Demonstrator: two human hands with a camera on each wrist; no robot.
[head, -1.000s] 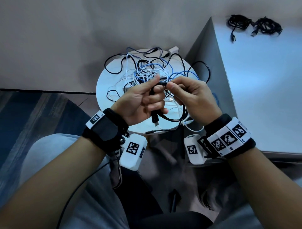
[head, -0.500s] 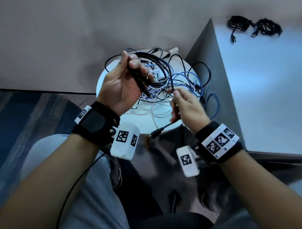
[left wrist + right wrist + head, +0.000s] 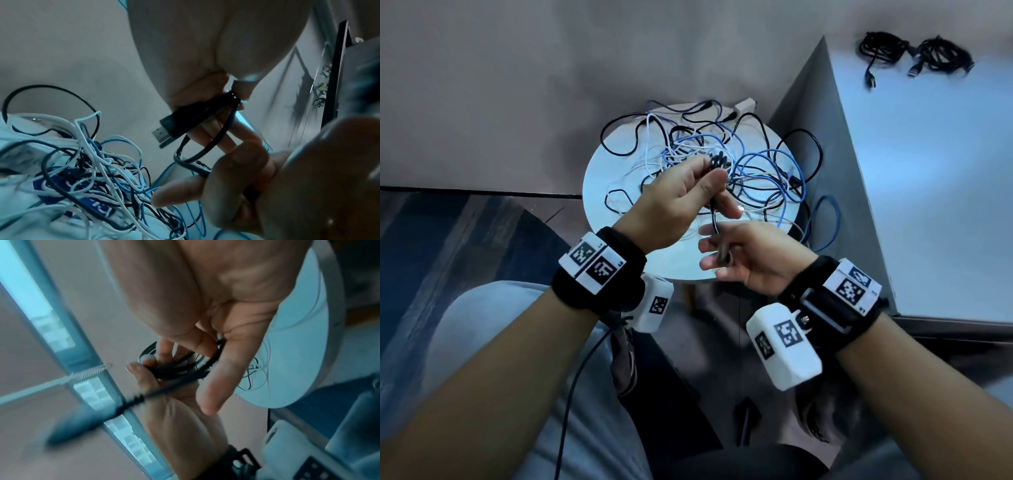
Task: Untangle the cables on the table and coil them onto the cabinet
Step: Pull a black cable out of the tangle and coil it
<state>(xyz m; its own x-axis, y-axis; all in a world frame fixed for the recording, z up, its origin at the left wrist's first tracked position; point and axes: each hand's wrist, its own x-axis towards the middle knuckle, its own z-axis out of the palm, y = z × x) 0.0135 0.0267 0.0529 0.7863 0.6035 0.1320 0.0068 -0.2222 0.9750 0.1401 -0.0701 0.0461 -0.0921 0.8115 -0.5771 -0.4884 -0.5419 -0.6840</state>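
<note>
**A:** How far along is it?

**B:** Early, I judge. 2 black coiled cables (image 3: 914, 56) already lie on the cabinet (image 3: 928, 178), at its far end. A 3rd, the black cable (image 3: 719, 161), is being wound now — the left hand (image 3: 674, 205) pinches the gathered loops above the table (image 3: 599, 171), fingers curled round them.

**A:** And the right hand?

**B:** The right hand (image 3: 750, 260) sits just below the left, near the table's front edge, with the cable's free end running through its loosely curled fingers (image 3: 709, 245). In the left wrist view the cable's flat black plug (image 3: 180, 125) sticks out beside those fingers. Whether they truly clamp the cord or only guide it, I cannot tell for sure; it looks like a light hold.

**A:** What is left?

**B:** Most of it. The tangle (image 3: 722, 171) of blue, white and black cables covers the round table, some loops hanging over the edge nearest the cabinet. Each needs freeing, coiling and carrying across — and the coil in hand has not yet reached the cabinet.

**A:** Any writing to read?

**B:** No brand that I can make out. The wrist bands (image 3: 592, 262) carry square black-and-white coded markers, not words. Under the tangle, the left wrist view shows a blue patch (image 3: 96, 206) with pale lettering, too blurred to read.
</note>
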